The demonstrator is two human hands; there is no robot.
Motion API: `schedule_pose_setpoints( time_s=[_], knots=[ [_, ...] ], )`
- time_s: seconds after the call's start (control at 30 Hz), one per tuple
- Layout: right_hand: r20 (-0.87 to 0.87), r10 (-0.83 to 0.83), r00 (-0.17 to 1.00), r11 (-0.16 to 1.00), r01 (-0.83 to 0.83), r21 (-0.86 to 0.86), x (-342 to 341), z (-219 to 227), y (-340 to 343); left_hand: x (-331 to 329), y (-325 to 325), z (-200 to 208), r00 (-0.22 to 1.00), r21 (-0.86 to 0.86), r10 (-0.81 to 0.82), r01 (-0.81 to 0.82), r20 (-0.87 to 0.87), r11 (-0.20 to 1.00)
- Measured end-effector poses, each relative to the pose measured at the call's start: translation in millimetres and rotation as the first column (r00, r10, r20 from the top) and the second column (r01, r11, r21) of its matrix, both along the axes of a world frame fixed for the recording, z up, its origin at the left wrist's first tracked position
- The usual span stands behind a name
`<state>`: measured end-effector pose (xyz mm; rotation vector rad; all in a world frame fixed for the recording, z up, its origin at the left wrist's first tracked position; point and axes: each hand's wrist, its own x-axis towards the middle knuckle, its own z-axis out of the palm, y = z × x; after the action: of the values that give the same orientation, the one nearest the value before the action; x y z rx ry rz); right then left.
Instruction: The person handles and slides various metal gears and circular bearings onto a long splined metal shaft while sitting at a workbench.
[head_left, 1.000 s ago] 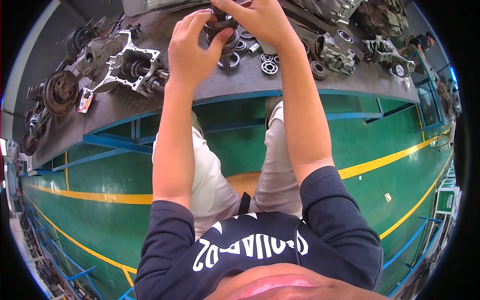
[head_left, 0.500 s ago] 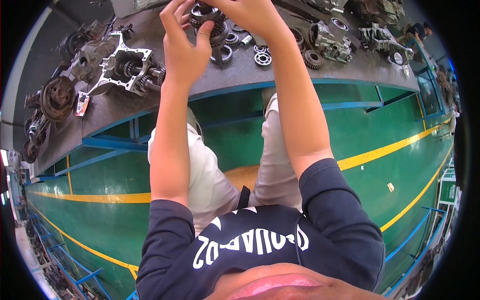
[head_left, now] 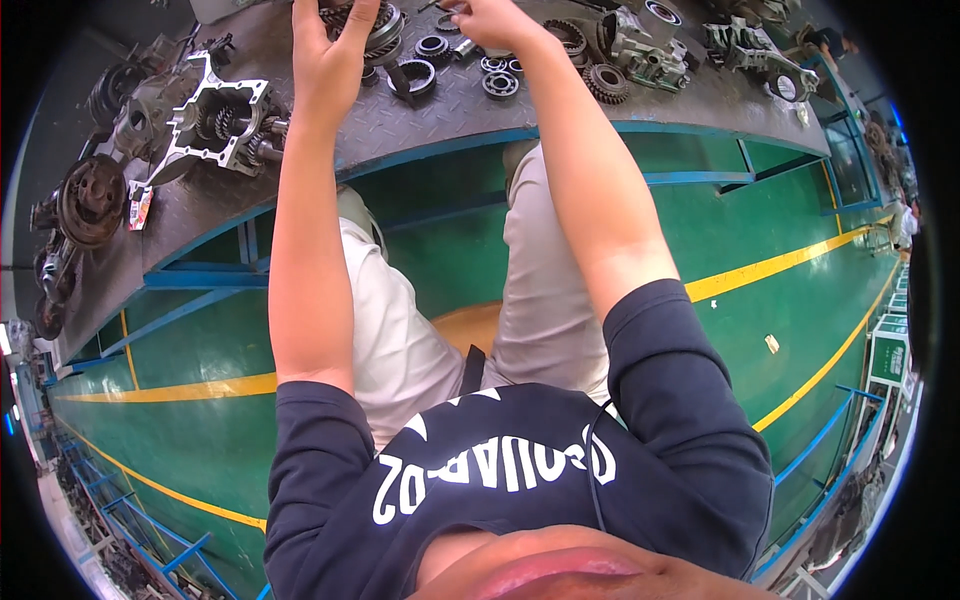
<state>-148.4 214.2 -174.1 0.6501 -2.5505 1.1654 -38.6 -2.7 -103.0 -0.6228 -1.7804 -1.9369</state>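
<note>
My left hand [head_left: 330, 50] reaches over the metal workbench [head_left: 420, 115] and wraps around a dark gear cluster [head_left: 385, 25] at the top edge of the view. My right hand [head_left: 490, 18] is just right of it, fingers pinched on a small metal part that is partly cut off by the frame edge. Loose bearing rings [head_left: 415, 75] and a ball bearing [head_left: 497, 83] lie on the bench below both hands.
An open aluminium gearbox housing [head_left: 215, 115] lies left of my left arm. A rusty disc [head_left: 90, 200] sits further left. Gears [head_left: 603, 82] and grey castings [head_left: 645, 40] lie to the right. Green floor with yellow lines is below the bench.
The view has tilted down, so both hands now sit at the very top edge. My hands stay on the gear parts and have shifted slightly apart.
</note>
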Motion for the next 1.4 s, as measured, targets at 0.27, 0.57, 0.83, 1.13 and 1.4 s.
schedule_pose_setpoints(
  time_s=[0.27, 0.57, 0.83, 1.13, 1.4],
  knots=[
    [-0.124, -0.326, 0.937, 0.886, 0.348, 0.307, -19, -49, -28, -8, -6, -10, 0.978, 0.084, -0.205, 0.209, -0.049, 0.974],
    [-0.154, -0.287, 0.945, 0.825, 0.326, 0.462, -48, -47, -29, 5, -13, -2, 0.995, -0.109, 0.053, -0.063, -0.089, 0.992],
    [0.391, 0.055, 0.919, 0.507, 0.312, -0.804, -73, -25, -21, 11, 10, 8, 1.000, -0.085, -0.012, 0.013, 0.008, 0.996],
    [0.062, 0.526, 0.848, 0.149, -0.021, -0.989, 14, 71, -48, 4, 3, -1, 0.994, -0.112, 0.053, -0.064, -0.100, 0.992],
    [0.094, 0.425, 0.900, 0.387, -0.087, -0.918, 28, 73, -52, 8, 4, 2, 0.991, -0.109, 0.065, -0.077, -0.114, 0.991]
  ],
)
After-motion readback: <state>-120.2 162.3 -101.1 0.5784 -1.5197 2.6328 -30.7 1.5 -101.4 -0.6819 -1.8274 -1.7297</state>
